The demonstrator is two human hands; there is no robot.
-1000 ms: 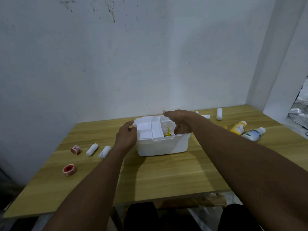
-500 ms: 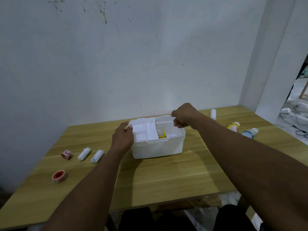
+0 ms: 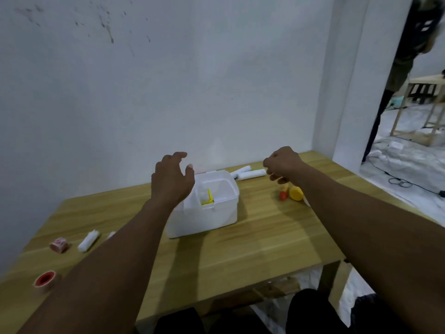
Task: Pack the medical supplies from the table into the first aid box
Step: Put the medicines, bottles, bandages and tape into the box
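Observation:
The white first aid box stands lidless mid-table, with a yellow item and a white bottle inside. My left hand hovers over the box's left side, fingers spread and relaxed, holding nothing. My right hand is raised to the right of the box, fingers loosely curled, empty as far as I can see. Below it lie a yellow bottle and a red-capped item. Two white bandage rolls lie behind the box.
On the wooden table at left lie a white bandage roll, a pink tape roll and a red tape roll. A white wall stands close behind. At right a doorway shows a floor with cables and a wooden frame.
Both hands have lifted off the box: the left rose above its left side and opened, the right moved up and right. The camera view swung to the right.

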